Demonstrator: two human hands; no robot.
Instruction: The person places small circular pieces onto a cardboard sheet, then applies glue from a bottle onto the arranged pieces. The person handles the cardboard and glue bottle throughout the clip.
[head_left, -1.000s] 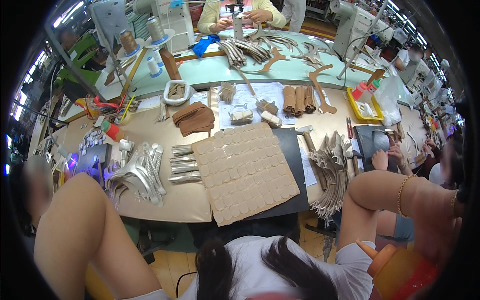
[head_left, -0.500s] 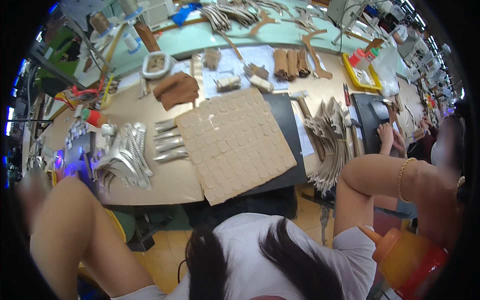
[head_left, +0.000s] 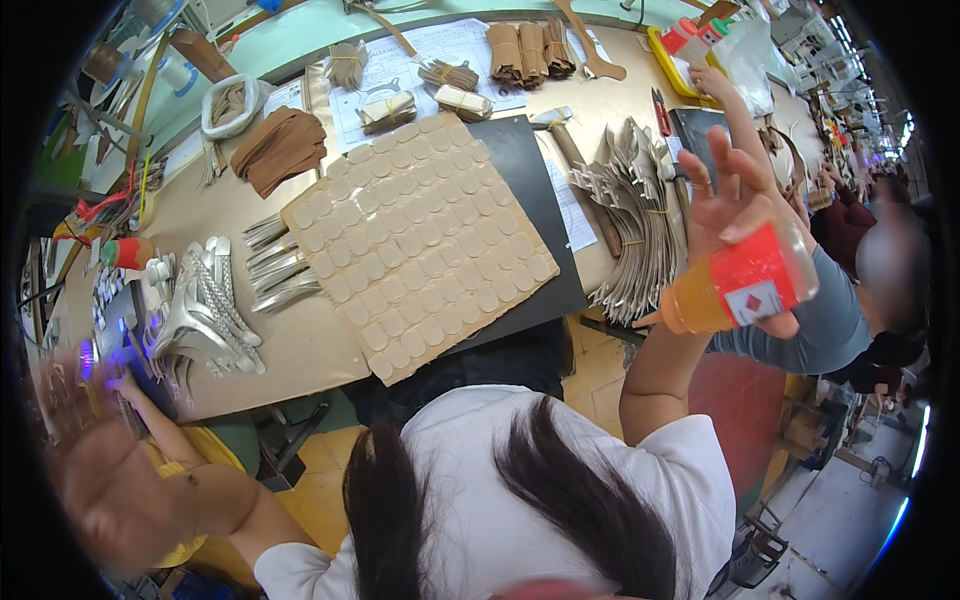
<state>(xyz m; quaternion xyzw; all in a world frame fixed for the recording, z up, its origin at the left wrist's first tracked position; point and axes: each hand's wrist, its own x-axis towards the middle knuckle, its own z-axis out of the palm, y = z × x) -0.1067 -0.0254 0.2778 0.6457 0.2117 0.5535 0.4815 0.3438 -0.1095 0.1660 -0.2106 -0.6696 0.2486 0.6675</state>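
My right hand (head_left: 735, 200) is raised at the right above the table edge. It grips a squeeze bottle (head_left: 735, 285) with a red-and-amber body, held tilted, its nozzle pointing down to the left; some fingers stick up away from it. My left hand (head_left: 120, 490) is raised low at the left, smeared by motion, and its fingers cannot be made out. Between the hands, a tan sheet (head_left: 420, 235) covered in rows of rounded tan pieces lies askew on a black board (head_left: 520, 180). Neither hand touches the sheet.
Left of the sheet lie silvery straps (head_left: 205, 310) and brown leather pieces (head_left: 280, 148). To its right are a hammer (head_left: 580, 155) and a bundle of greyish strips (head_left: 635, 220). A yellow tray (head_left: 665, 65) stands farther back. Co-workers' hands (head_left: 712, 85) show at both sides.
The bottle in my right hand has moved up and left from the lower right corner. My left hand has come lower at the left. The view has shifted, moving the table things up and left.
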